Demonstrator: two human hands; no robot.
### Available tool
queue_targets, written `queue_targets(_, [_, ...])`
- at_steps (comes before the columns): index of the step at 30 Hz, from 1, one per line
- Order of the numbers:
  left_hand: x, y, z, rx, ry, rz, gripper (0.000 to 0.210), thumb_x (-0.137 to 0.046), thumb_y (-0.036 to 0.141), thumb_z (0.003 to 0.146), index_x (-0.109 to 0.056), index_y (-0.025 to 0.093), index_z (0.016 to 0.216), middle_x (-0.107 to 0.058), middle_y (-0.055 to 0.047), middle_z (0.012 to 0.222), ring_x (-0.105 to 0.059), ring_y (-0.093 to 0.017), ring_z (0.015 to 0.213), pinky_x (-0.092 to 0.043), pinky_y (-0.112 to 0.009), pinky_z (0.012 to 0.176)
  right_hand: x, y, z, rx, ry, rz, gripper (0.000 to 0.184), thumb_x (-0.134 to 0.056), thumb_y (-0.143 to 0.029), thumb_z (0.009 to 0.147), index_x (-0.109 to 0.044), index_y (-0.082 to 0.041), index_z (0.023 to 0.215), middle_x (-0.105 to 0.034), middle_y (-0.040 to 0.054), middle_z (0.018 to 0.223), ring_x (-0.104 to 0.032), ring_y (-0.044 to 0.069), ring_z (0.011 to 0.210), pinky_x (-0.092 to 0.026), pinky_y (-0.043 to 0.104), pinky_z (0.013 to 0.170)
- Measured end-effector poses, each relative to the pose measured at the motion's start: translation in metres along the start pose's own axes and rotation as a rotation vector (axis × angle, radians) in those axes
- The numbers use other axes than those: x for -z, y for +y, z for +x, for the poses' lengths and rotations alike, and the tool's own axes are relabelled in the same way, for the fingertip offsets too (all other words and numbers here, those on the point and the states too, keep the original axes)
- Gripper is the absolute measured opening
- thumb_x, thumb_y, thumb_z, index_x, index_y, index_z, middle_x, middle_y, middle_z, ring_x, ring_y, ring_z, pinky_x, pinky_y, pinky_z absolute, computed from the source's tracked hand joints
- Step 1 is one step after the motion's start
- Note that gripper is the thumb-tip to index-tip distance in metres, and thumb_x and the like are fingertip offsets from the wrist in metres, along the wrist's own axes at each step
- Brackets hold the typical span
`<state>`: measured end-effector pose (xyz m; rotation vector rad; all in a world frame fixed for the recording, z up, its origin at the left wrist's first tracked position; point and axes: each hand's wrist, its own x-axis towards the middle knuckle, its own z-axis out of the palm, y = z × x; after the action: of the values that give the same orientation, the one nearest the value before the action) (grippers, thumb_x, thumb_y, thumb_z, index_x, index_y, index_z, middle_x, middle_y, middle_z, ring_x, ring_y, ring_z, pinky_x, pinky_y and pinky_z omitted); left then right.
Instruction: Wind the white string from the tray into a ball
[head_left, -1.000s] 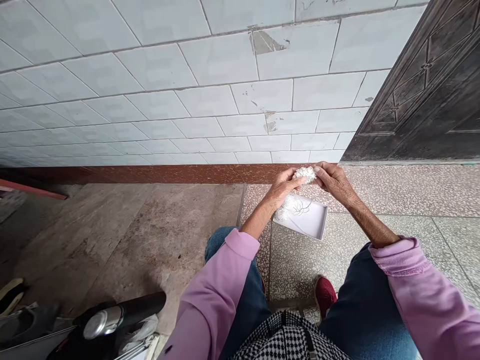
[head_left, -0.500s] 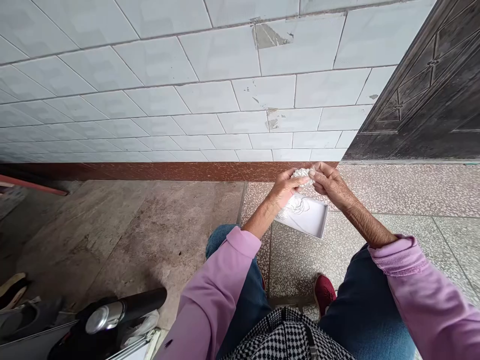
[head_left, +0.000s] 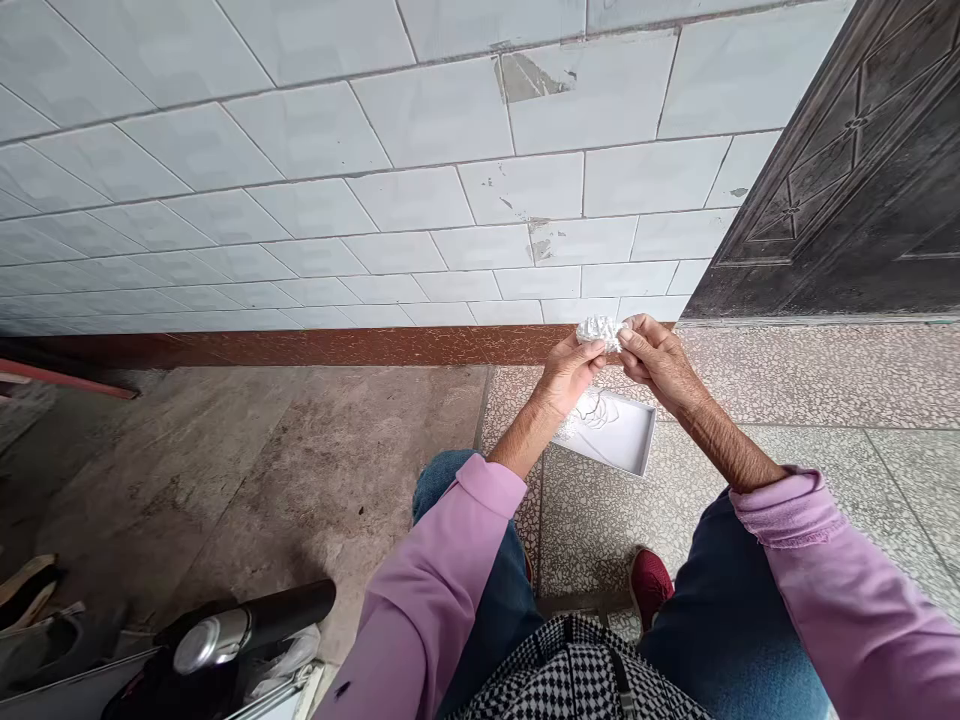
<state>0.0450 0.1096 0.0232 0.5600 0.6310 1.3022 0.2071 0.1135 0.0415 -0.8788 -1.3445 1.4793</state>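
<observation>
A small white bundle with a bumpy, ruffled surface (head_left: 599,331) is held up between my two hands, in front of the wall's base. My left hand (head_left: 568,372) grips its lower left side, thumb laid across the front. At its right end, my right hand (head_left: 654,356) pinches the edge between thumb and fingers. Too little detail shows to tell exactly what the bundle is. Below the hands a shallow white box (head_left: 628,440) rests on the floor, with loose white string-like loops (head_left: 598,410) in its left part, half hidden by my left hand and wrist.
A white tiled wall (head_left: 420,210) rises ahead, with a dark panelled door (head_left: 862,220) at right. A black cylinder with a silver end (head_left: 289,612) lies among clutter at lower left. A red bar (head_left: 71,378) juts in at left. My red shoe (head_left: 649,585) is below.
The white bundle has been lifted slightly and turned, so more of its ruffled face shows above my fingers. Both hands still hold it. The box has stayed in place.
</observation>
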Motion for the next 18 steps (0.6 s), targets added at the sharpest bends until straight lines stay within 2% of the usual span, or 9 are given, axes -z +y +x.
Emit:
queue_targets(4, [0.000,0.002,0.003,-0.021,0.036,-0.031,0.027,-0.096,0.020,0.070,-0.075,0.018,0.088,-0.073,-0.001,0.093,-0.063,-0.010,0.083,-0.048,-0.026,0.076,-0.001,0.003,0.002,-0.011,-0.008,0.056,0.047,-0.084,-0.063,0.091,-0.054,-0.028,0.100,-0.047,-0.0096,0.063,-0.019,0.006,0.047,-0.012,0.026,0.047])
queue_targets(7, [0.004,0.005,0.008,-0.019,0.080,-0.006,0.030,-0.097,0.025,0.072,-0.077,0.018,0.093,-0.076,-0.003,0.099,-0.069,-0.014,0.090,-0.052,-0.030,0.086,0.006,0.006,0.002,-0.036,-0.028,-0.022,0.044,-0.084,-0.060,0.092,-0.060,-0.027,0.107,-0.046,-0.0090,0.062,-0.024,0.008,0.049,-0.014,0.026,0.047])
queue_targets(9, [0.009,0.008,0.011,-0.018,0.100,0.026,0.037,-0.100,0.030,0.069,-0.078,0.018,0.095,-0.077,-0.004,0.099,-0.070,-0.015,0.090,-0.053,-0.030,0.085,0.012,0.007,0.001,-0.044,-0.063,-0.104,0.042,-0.082,-0.060,0.094,-0.064,-0.025,0.110,-0.044,-0.0089,0.061,-0.028,0.009,0.050,-0.017,0.027,0.048])
queue_targets(12, [0.015,0.013,0.011,0.002,0.078,0.078,0.048,-0.105,0.038,0.061,-0.078,0.018,0.096,-0.076,-0.003,0.094,-0.068,-0.013,0.083,-0.052,-0.028,0.077,0.020,0.009,0.002,0.011,-0.168,-0.273,0.043,-0.073,-0.066,0.099,-0.068,-0.023,0.096,-0.043,-0.0068,0.061,-0.031,0.010,0.053,-0.022,0.028,0.051])
queue_targets(15, [0.019,0.017,0.008,0.066,0.019,0.142,0.055,-0.106,0.043,0.056,-0.078,0.018,0.096,-0.076,-0.004,0.091,-0.066,-0.013,0.079,-0.049,-0.027,0.070,0.028,0.011,0.004,0.081,-0.256,-0.464,0.055,-0.068,-0.070,0.101,-0.060,-0.022,0.075,-0.042,-0.0044,0.063,-0.034,0.011,0.059,-0.026,0.030,0.054])
queue_targets(18, [0.023,0.022,0.003,0.123,-0.055,0.238,0.057,-0.106,0.046,0.055,-0.079,0.017,0.096,-0.074,-0.004,0.089,-0.064,-0.012,0.076,-0.047,-0.026,0.065,0.037,0.012,0.007,0.105,-0.228,-0.562,0.060,-0.069,-0.071,0.100,-0.051,-0.023,0.068,-0.042,-0.0036,0.065,-0.036,0.012,0.062,-0.028,0.030,0.057])
